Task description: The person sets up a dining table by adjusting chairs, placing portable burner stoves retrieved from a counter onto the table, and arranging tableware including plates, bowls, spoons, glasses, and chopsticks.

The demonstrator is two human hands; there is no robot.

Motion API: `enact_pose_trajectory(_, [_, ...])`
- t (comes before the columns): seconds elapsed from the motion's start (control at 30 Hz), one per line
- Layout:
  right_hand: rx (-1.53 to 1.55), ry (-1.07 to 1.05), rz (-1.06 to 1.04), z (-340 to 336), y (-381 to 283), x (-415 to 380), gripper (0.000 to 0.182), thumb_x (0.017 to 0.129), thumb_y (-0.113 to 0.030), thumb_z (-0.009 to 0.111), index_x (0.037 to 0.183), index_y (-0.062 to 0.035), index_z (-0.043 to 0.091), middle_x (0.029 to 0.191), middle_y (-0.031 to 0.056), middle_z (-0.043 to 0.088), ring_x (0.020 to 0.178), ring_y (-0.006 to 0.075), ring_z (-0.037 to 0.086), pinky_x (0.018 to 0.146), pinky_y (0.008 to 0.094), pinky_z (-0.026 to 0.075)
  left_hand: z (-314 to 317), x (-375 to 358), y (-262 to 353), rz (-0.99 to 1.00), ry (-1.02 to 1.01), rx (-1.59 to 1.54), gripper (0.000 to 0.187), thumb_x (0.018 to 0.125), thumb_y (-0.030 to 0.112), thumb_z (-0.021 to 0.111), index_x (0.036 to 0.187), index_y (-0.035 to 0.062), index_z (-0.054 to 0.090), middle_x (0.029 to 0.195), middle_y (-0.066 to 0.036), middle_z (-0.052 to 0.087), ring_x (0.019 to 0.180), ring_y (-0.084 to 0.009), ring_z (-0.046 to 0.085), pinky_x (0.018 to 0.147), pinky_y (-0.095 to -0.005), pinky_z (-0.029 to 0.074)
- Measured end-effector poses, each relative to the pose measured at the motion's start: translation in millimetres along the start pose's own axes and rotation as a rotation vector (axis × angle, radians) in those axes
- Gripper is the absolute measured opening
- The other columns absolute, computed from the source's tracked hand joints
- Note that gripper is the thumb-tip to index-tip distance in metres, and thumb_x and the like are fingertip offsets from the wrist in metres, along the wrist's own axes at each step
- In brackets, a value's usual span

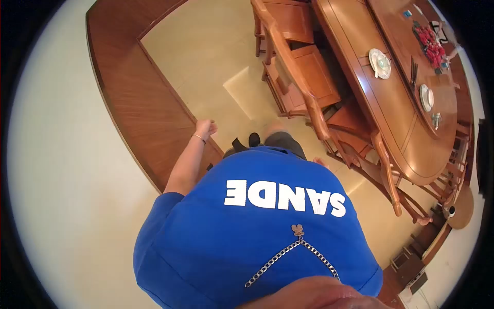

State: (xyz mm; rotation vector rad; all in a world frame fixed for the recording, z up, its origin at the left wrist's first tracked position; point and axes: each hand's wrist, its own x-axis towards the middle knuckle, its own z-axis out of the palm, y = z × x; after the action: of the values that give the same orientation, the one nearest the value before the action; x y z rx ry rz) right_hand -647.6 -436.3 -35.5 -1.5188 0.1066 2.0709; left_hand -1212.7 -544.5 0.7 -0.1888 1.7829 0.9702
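Beneath us spreads a smooth tan floor [200, 72], bounded on our left by a brown wooden panel [128, 92] and, beyond that, a pale wall [56, 165]. Nearest us is our blue shirt [257, 232], its white letters SANDE inverted in this view, with a chain necklace [268, 263] and small pendant [297, 230] lying over it. Our left hand [206, 128] is held out from the body, a thin bracelet [199, 137] at the wrist; its fingers are curled in, the grip narrow, with nothing visible in it. We see it against the edge of the panel, though we cannot tell whether the two touch. Our right hand [321, 162] shows only in small part past the shirt, on the side towards the wooden chairs [314, 72]; we cannot tell how wide its grip is or whether it holds anything. Past the shirt hem appear our dark shorts [288, 141] and one black shoe [254, 139]. The chairs, with curved rails, stand between us and the long wooden table [355, 56]. On the table we note a near plate [374, 54] bearing a bowl, dark sticks [413, 72], a far plate [423, 96], a small glass [436, 121] and, farther off, red flowers [427, 41]
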Motion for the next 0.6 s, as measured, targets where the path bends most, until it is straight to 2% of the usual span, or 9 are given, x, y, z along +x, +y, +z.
enact_pose_trajectory(0.13, [-0.143, 0.167, 0.010, 30, 17, 3, 0.021, 0.091, -0.023, 0.059, 0.094, -0.0020, 0.062, 0.080, 0.0083, 0.065, 0.072, 0.0200, 0.061, 0.064, 0.0333, 0.053, 7, 17, 24, -0.049, -0.043, -0.066, 0.027, 0.092, 0.015, 0.052, 0.108, -0.0052, 0.058, 0.091, -0.014, 0.063, 0.081, -0.0243, 0.065, 0.074, -0.0338, 0.057])
enact_pose_trajectory(0.2, [-0.205, 0.222, 0.017, 40, 26, 23, 0.022, 0.091, -0.023, 0.059, 0.093, -0.0017, 0.062, 0.080, 0.0087, 0.065, 0.071, 0.0203, 0.061, 0.063, 0.0335, 0.053, 9, 35, 38, -0.100, -0.160, -0.120, 0.020, 0.090, 0.012, 0.053, 0.104, -0.0014, 0.058, 0.084, -0.012, 0.062, 0.074, -0.0227, 0.064, 0.069, -0.0343, 0.056])
enact_pose_trajectory(0.23, [-0.243, 0.249, 0.017, 50, 31, 31, 0.022, 0.091, -0.023, 0.059, 0.093, -0.0015, 0.063, 0.080, 0.0089, 0.065, 0.070, 0.0205, 0.061, 0.063, 0.0335, 0.053, 11, 36, 53, -0.098, -0.158, -0.111, 0.020, 0.090, 0.012, 0.053, 0.104, -0.0014, 0.058, 0.084, -0.012, 0.062, 0.074, -0.0227, 0.064, 0.069, -0.0343, 0.056])
enact_pose_trajectory(0.33, [-0.326, 0.300, 0.022, 94, 46, 63, 0.023, 0.090, -0.024, 0.059, 0.092, -0.0011, 0.063, 0.079, 0.0096, 0.065, 0.068, 0.0211, 0.061, 0.061, 0.0338, 0.053, 1, 49, 104, -0.064, -0.243, -0.018, 0.019, 0.091, 0.014, 0.054, 0.102, -0.0003, 0.060, 0.081, -0.011, 0.063, 0.072, -0.0220, 0.065, 0.067, -0.0330, 0.056])
enact_pose_trajectory(0.4, [-0.413, 0.329, 0.024, 126, 55, 90, 0.024, 0.090, -0.024, 0.059, 0.091, -0.0008, 0.063, 0.078, 0.0101, 0.066, 0.067, 0.0215, 0.061, 0.060, 0.0340, 0.053, -13, 72, 136, 0.045, -0.270, 0.083, 0.019, 0.091, 0.016, 0.056, 0.097, -0.0010, 0.061, 0.079, -0.010, 0.063, 0.069, -0.0220, 0.065, 0.065, -0.0327, 0.057])
enact_pose_trajectory(0.47, [-0.483, 0.346, 0.030, 168, 65, 114, 0.024, 0.090, -0.024, 0.059, 0.090, -0.0005, 0.063, 0.078, 0.0105, 0.066, 0.066, 0.0219, 0.061, 0.059, 0.0342, 0.052, -38, 110, 165, 0.037, -0.250, 0.088, 0.020, 0.090, 0.018, 0.057, 0.093, -0.0018, 0.062, 0.077, -0.011, 0.063, 0.068, -0.0220, 0.065, 0.064, -0.0329, 0.057])
enact_pose_trajectory(0.53, [-0.571, 0.358, 0.037, 211, 72, 129, 0.025, 0.089, -0.024, 0.059, 0.090, -0.0002, 0.063, 0.077, 0.0110, 0.066, 0.065, 0.0223, 0.061, 0.058, 0.0344, 0.052, -72, 129, 192, 0.031, -0.110, 0.248, 0.020, 0.090, 0.017, 0.057, 0.091, -0.0024, 0.062, 0.075, -0.011, 0.063, 0.069, -0.0210, 0.065, 0.063, -0.0316, 0.057])
enact_pose_trajectory(0.57, [-0.616, 0.363, 0.039, 229, 74, 136, 0.025, 0.089, -0.025, 0.059, 0.089, 0.0000, 0.063, 0.077, 0.0112, 0.066, 0.064, 0.0225, 0.061, 0.058, 0.0345, 0.052, -87, 142, 202, 0.081, -0.049, 0.397, 0.023, 0.088, 0.018, 0.056, 0.090, -0.0035, 0.064, 0.081, -0.016, 0.067, 0.076, -0.0273, 0.068, 0.069, -0.0363, 0.056])
enact_pose_trajectory(0.6, [-0.652, 0.361, 0.032, 253, 72, 143, 0.025, 0.089, -0.025, 0.059, 0.089, 0.0001, 0.063, 0.077, 0.0114, 0.066, 0.064, 0.0227, 0.061, 0.057, 0.0346, 0.052, -105, 148, 220, 0.083, -0.049, 0.418, 0.023, 0.088, 0.018, 0.056, 0.090, -0.0035, 0.064, 0.081, -0.016, 0.067, 0.076, -0.0273, 0.068, 0.069, -0.0363, 0.056])
